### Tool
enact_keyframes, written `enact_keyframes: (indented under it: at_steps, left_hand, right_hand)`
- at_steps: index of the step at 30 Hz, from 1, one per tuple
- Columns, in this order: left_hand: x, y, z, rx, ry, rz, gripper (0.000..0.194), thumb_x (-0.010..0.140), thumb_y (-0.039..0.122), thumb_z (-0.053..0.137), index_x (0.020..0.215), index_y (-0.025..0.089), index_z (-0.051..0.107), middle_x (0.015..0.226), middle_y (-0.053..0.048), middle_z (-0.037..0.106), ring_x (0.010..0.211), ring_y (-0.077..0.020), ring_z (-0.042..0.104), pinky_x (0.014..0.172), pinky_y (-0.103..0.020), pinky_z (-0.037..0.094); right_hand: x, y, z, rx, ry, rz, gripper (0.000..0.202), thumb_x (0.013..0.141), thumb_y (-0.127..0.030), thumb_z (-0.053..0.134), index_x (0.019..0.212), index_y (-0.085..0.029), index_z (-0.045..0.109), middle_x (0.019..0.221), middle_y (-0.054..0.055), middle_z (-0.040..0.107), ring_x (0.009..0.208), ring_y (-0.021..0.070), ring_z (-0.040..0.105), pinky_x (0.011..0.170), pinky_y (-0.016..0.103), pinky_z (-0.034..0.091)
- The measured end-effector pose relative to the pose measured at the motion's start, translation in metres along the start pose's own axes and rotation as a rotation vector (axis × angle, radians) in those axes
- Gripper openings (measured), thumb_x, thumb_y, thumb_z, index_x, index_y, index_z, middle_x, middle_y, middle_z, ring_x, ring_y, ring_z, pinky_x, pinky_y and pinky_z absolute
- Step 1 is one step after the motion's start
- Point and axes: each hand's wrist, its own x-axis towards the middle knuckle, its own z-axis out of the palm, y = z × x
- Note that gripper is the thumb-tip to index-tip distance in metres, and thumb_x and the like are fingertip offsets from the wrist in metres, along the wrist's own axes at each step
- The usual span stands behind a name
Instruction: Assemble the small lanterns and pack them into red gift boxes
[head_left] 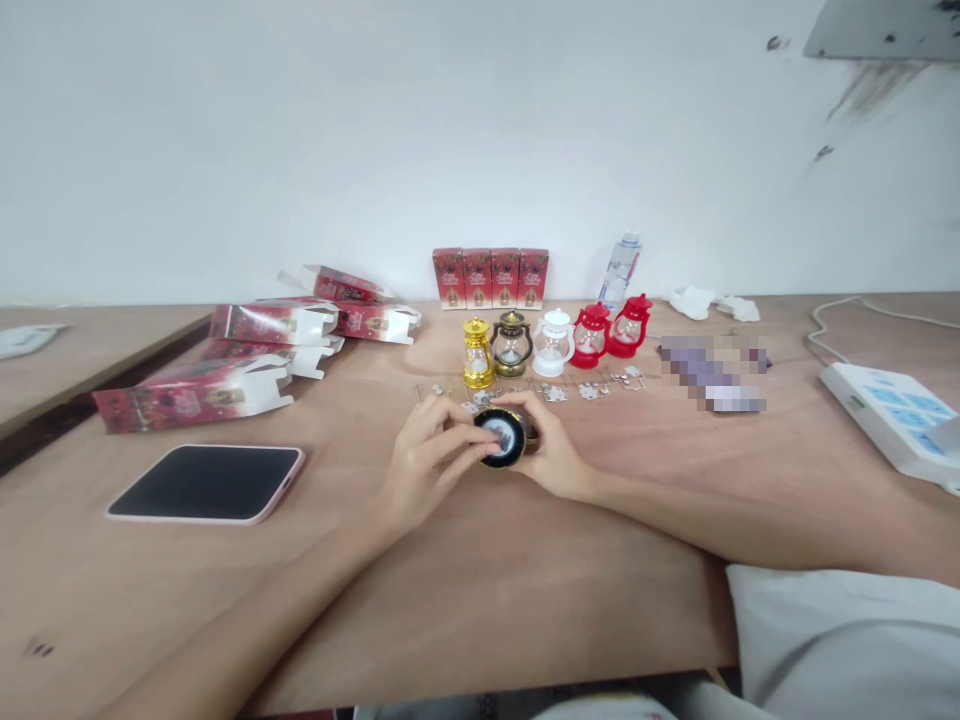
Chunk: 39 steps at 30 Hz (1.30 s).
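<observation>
Held between both hands is a small lantern (488, 461), tipped so that its round black base with a pale disc in the middle faces me. My right hand (551, 450) wraps the lantern's body from the right. My left hand (431, 455) grips its left edge, with fingertips pressed on the pale disc. What lies under those fingertips is hidden. Just beyond stand a gold lantern (478, 368), a bronze lantern (512, 358), a white lantern (553, 357) and two red lanterns (589, 349). Small metal-and-white pieces (555, 394) lie in a row before them.
Upright red boxes (491, 279) and a water bottle (621, 268) stand by the wall. Opened red boxes (202, 390) pile up at left, behind a phone (206, 484). At right are a power strip (889, 410), crumpled tissue (691, 302) and a purple packet (694, 370).
</observation>
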Motion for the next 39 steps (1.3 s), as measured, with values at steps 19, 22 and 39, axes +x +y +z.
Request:
enact_keyframes:
  at_steps: [19,22,39]
  left_hand:
    - [0.007,-0.035,-0.012,0.152,0.131,-0.116,0.013,0.089,0.027,0.057,0.09,0.021,0.068,0.081,-0.002,0.062,0.076,-0.0141,0.055,0.071,-0.027,0.045]
    - [0.008,-0.071,-0.015,0.297,-0.061,-0.225,0.022,0.09,0.034,0.053,0.088,0.021,0.071,0.086,-0.004,0.067,0.083,-0.0198,0.057,0.076,-0.032,0.043]
    - [0.052,-0.128,-0.01,0.146,-0.768,-0.538,0.021,0.072,0.029,0.06,0.081,0.021,0.077,0.083,-0.003,0.076,0.066,-0.0162,0.061,0.058,-0.021,0.039]
  right_hand:
    - [0.001,0.003,-0.001,0.013,0.03,0.007,0.053,0.063,-0.013,0.074,0.109,-0.025,0.05,0.111,0.003,0.061,0.104,0.0217,0.059,0.088,0.035,0.047]
    - [0.001,0.003,-0.001,0.019,0.033,0.014,0.053,0.062,-0.013,0.074,0.108,-0.025,0.05,0.111,0.003,0.061,0.105,0.0219,0.059,0.088,0.035,0.047]
    - [0.001,0.004,0.0,0.007,0.033,-0.005,0.052,0.064,-0.012,0.072,0.11,-0.025,0.05,0.112,0.003,0.061,0.106,0.0217,0.059,0.091,0.035,0.046]
